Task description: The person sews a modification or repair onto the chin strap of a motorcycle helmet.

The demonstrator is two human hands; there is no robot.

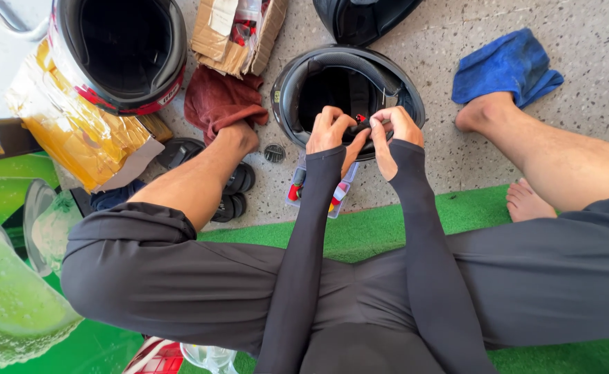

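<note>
A black helmet (297, 83) lies upside down on the speckled floor between my feet, its dark padded inside facing up. My left hand (329, 128) and my right hand (394, 125) both pinch the near rim of the helmet, close together, with a small red part showing between the fingertips. Both arms wear long black sleeves. Under my wrists lies a small clear plastic case (338, 195) with coloured pieces in it.
A second helmet, black with red trim (121, 48), sits at the top left on a gold foil bag (76, 131). A maroon cloth (218, 100), a torn cardboard box (239, 31), black sandals (232, 187) and a blue cloth (505, 66) lie around. Green turf (387, 221) is under my legs.
</note>
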